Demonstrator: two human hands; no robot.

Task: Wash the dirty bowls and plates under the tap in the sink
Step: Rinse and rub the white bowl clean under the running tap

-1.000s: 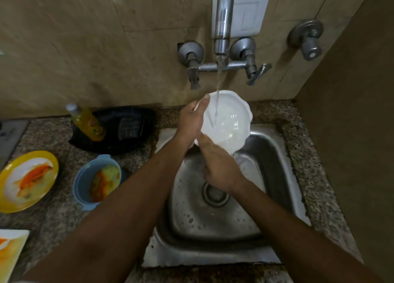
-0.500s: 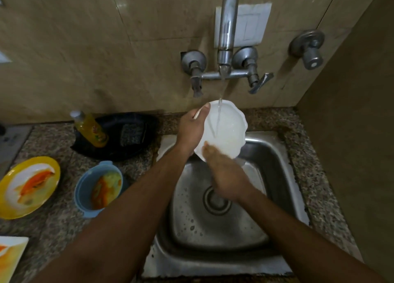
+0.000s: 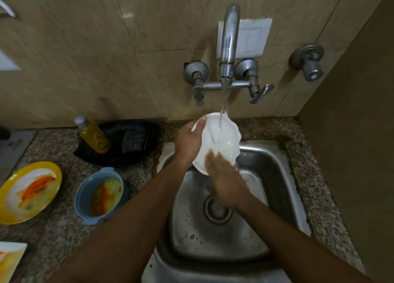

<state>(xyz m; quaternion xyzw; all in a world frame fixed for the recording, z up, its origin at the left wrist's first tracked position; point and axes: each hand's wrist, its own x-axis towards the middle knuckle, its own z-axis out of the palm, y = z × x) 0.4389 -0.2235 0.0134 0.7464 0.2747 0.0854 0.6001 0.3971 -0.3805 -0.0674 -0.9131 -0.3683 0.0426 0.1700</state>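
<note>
A white scalloped bowl [image 3: 226, 142] is tilted over the steel sink [image 3: 275, 186], under water running from the tap [image 3: 229, 39]. My left hand [image 3: 188, 142] grips the bowl's left rim, thumb over the edge. The fingers of my right hand [image 3: 226, 182] reach into the bowl's lower inside and touch its wet surface. On the counter to the left wait a dirty blue bowl [image 3: 100, 194] with orange and green smears, a yellow-rimmed plate [image 3: 27, 191] with orange residue, and the corner of a white square plate [image 3: 9, 259].
A yellow dish-soap bottle [image 3: 93, 136] leans on a black tray [image 3: 121, 144] holding a dark scrub pad. Two tap handles [image 3: 253, 78] and a separate wall valve [image 3: 309, 63] stick out of the tiled wall. A brown side wall stands right of the granite counter [image 3: 315, 189].
The bowl has tilted more on edge and narrowed in view. My right hand's fingers have slid further up inside it. The camera has tipped upward, so the tap shows more fully.
</note>
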